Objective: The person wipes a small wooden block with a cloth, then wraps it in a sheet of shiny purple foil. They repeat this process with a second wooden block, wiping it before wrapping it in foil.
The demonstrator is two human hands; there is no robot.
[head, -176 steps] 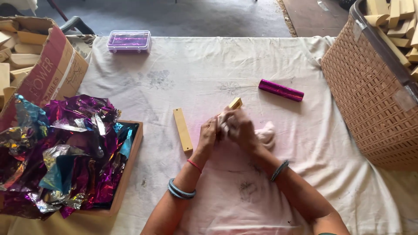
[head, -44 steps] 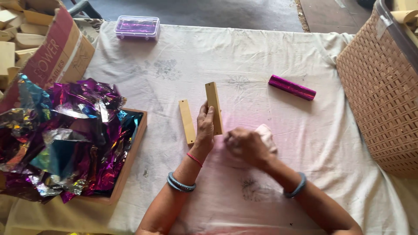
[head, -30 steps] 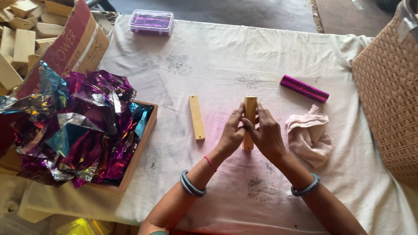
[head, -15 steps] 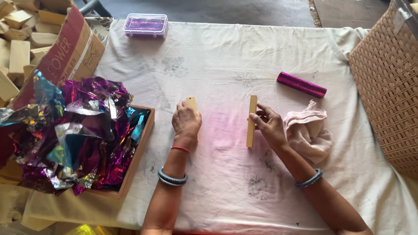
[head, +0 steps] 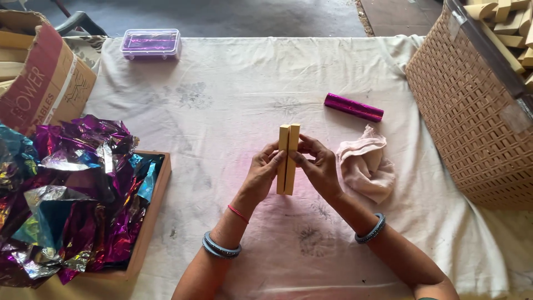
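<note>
Two long tan wooden sticks [head: 288, 158] are pressed side by side, upright, over the middle of the white cloth-covered table [head: 233, 100]. My left hand [head: 262, 176] grips them from the left and my right hand [head: 318, 168] from the right, fingers wrapped round the lower half. A crumpled pale pink rag [head: 365, 164] lies just right of my right hand. A stick wrapped in shiny magenta foil [head: 353, 107] lies on the cloth beyond the rag.
A heap of crinkled purple, blue and silver foil [head: 66, 194] fills a shallow wooden tray [head: 152, 214] at the left. A cardboard box [head: 41, 83] stands behind it. A clear lidded plastic box [head: 150, 43] sits at the far edge. A woven basket of tan sticks [head: 472, 111] stands at the right.
Half a second ago each hand held one stick apart on the cloth. Now both hands have come together and hold the two sticks joined side by side.
</note>
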